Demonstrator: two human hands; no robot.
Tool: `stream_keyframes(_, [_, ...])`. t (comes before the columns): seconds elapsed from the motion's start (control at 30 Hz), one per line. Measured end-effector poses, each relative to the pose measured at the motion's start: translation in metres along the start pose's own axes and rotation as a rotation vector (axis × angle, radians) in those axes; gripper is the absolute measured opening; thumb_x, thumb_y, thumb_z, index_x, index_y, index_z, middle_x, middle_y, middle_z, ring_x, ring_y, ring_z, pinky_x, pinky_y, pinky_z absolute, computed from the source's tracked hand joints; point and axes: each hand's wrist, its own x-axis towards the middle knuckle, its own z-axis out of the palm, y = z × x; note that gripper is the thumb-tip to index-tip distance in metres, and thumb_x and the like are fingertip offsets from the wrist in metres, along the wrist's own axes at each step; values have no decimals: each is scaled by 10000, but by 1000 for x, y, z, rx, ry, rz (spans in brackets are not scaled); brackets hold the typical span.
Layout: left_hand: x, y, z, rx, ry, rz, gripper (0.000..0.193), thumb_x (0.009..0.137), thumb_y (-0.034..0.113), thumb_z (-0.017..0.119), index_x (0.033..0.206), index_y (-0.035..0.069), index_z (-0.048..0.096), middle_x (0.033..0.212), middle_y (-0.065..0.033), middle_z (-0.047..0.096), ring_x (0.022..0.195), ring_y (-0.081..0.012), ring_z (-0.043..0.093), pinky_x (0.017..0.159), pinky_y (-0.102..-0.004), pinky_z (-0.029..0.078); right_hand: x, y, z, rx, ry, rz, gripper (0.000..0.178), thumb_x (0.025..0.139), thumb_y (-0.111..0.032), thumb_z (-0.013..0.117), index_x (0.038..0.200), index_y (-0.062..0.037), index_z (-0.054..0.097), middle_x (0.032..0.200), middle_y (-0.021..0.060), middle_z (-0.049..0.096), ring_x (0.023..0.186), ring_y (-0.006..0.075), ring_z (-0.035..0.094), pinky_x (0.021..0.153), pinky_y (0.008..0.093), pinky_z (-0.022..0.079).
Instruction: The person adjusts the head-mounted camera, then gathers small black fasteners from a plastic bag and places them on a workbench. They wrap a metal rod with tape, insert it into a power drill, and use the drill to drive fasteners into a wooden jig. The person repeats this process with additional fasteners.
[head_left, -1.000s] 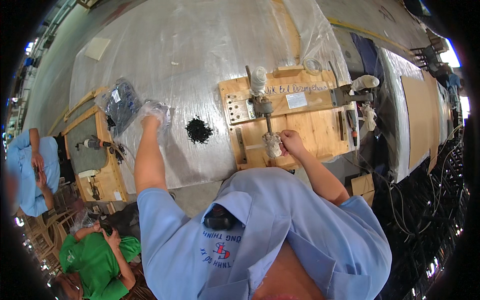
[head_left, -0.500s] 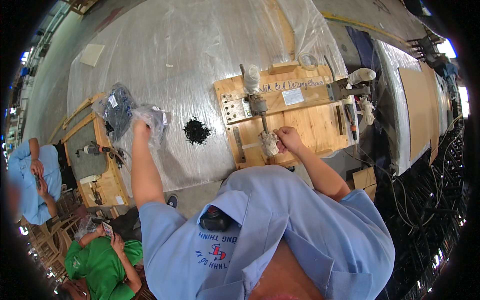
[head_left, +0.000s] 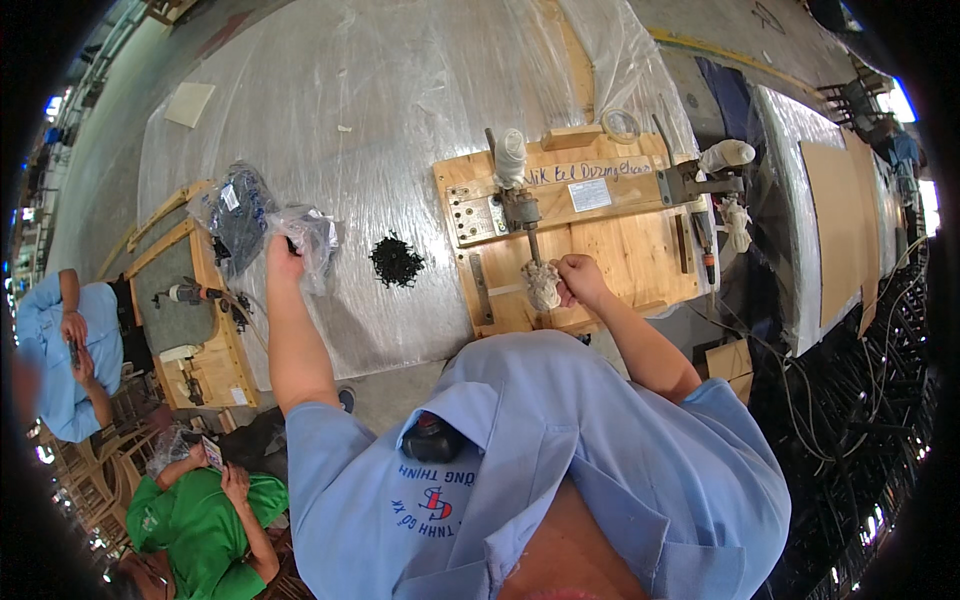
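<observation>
My left hand (head_left: 285, 258) reaches into the mouth of a clear plastic bag (head_left: 317, 255), which hides its fingers; a bit of something black shows by them. Against that bag lies a fuller plastic bag (head_left: 238, 215) with dark contents. To the right of the bags is a loose pile of small black pieces (head_left: 397, 261). My right hand (head_left: 582, 281) is closed at the right side of a toggle clamp's cloth-wrapped handle (head_left: 541, 285). The clamp (head_left: 519, 210) is mounted on a wooden jig board (head_left: 610, 255), its rod pointing toward me.
A second clamp (head_left: 690, 183) with wrapped ends sits at the board's right, beside an orange-tipped tool (head_left: 708, 262). A tape roll (head_left: 620, 125) lies behind. Left stands another wooden jig (head_left: 208, 340). Two people, in blue (head_left: 65, 385) and green (head_left: 190, 520), are at lower left.
The view has shifted slightly. My left hand stays at the bag with a little more black showing by the fingers; my right hand keeps its place at the clamp handle.
</observation>
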Motion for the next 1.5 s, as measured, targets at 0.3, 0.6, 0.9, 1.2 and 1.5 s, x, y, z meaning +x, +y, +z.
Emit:
stream_keyframes(0.3, [1,-22,77,536,601,231,113,998,187,603,924,132,669,762,19,606,569,-103,497,438,-272,303,-4,11,-5,25,57,7,368,1026,-318,589,832,-5,601,676,174,687,495,240,666,423,333,514])
stream_keyframes(0.6, [-99,-26,134,716,639,472,126,996,197,637,963,85,686,707,51,538,542,-45,438,453,-222,275,-2,5,-1,11,40,8,367,1022,-323,595,837,-7,602,654,164,682,479,237,656,420,334,520])
stream_keyframes(0.9, [-62,-138,147,1088,346,514,188,970,209,656,995,40,736,705,-27,620,631,-156,577,579,-330,443,1,6,-2,12,26,-16,358,1012,-329,604,852,-9,605,651,167,682,479,238,655,418,335,514])
stream_keyframes(1.2, [-39,-195,173,1809,347,734,148,953,210,656,1003,83,712,996,-127,659,960,-363,649,809,-463,529,1,11,-4,24,26,-7,364,1013,-344,593,870,-9,613,677,172,695,492,244,667,428,336,522])
stream_keyframes(1.5, [-56,-208,174,2001,191,986,186,866,132,712,1032,49,717,1124,-143,619,1058,-372,584,897,-467,499,9,20,-2,-55,109,-90,342,1028,-301,595,828,-26,634,656,145,686,461,239,663,402,362,538])
